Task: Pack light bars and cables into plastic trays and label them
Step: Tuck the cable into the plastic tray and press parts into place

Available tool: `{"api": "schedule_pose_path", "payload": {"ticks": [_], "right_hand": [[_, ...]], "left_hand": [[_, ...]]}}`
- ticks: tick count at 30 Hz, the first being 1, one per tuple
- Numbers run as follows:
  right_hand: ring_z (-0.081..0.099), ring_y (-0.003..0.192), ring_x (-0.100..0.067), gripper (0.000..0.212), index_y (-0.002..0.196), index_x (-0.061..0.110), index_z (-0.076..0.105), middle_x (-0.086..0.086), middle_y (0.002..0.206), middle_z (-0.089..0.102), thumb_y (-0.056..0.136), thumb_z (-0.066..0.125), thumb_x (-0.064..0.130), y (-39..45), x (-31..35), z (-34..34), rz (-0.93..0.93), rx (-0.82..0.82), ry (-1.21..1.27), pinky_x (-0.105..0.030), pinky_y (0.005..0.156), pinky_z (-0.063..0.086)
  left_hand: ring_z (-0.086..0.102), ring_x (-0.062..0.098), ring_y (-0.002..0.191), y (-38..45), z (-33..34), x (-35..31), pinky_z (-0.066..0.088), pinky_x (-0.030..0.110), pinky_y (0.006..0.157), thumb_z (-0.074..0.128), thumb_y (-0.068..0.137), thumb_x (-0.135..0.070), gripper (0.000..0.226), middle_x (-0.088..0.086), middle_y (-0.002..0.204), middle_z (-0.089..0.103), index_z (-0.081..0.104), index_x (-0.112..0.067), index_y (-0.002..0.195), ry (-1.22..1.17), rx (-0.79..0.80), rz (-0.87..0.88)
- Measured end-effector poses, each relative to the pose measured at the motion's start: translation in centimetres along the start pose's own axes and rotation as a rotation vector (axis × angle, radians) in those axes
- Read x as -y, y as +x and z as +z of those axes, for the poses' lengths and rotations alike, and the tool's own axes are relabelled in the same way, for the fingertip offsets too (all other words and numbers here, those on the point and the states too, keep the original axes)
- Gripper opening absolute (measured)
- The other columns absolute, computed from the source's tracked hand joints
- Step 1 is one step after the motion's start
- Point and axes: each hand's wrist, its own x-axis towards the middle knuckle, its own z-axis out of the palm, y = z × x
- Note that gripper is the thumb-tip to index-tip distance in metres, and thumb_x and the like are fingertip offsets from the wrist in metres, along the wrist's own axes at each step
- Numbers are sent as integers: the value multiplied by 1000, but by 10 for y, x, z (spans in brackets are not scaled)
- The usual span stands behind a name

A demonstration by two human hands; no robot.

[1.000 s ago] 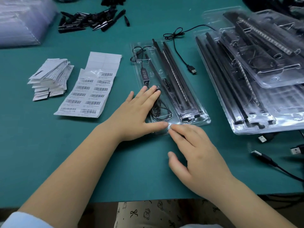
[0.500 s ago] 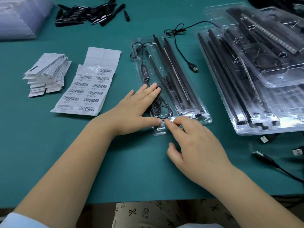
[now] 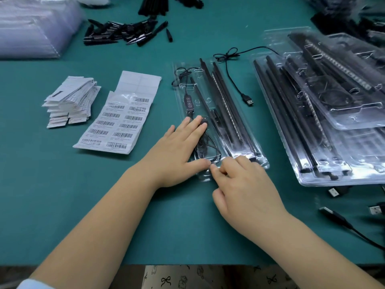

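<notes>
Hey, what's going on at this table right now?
A person is packing a light-bar kit. The left hand lies flat on the clear plastic tray, over its coiled cable, while the right hand presses its fingertips on the tray's near end. Light bars already sit inside. A barcode label sheet lies to the left, and a stack of packed trays to the right.

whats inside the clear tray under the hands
Inside the clear tray: black light bars, an inline controller and coiled cable. The left hand and right hand cover its near end.
</notes>
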Motion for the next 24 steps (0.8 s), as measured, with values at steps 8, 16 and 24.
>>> {"api": "schedule_pose_path", "payload": {"ticks": [8, 16, 24], "right_hand": [[55, 82, -28, 38, 101, 7, 71, -7, 87, 61, 64, 63, 14, -11, -1, 9, 116, -154, 142, -36, 71, 47], [57, 114, -33, 65, 120, 13, 64, -10, 118, 64, 66, 79, 46, 11, -3, 8, 156, 19, 41, -61, 94, 39], [66, 101, -31, 65, 110, 4, 69, -10, 108, 70, 90, 31, 52, 11, -4, 18, 93, -84, -48, -57, 85, 49]], "left_hand": [[-7, 5, 146, 0, 0, 1, -4, 30, 119, 42, 93, -53, 70, -16, 158, -2, 11, -30, 152, -57, -60, 4], [9, 2, 144, -2, 0, -3, 9, 23, 116, 42, 85, -50, 67, -10, 157, 17, 33, -27, 147, -252, -212, 6], [51, 6, 109, -19, -59, 40, 35, 21, 94, 52, 90, -33, 34, -13, 122, 59, 59, -25, 123, -227, -674, -281]]}}
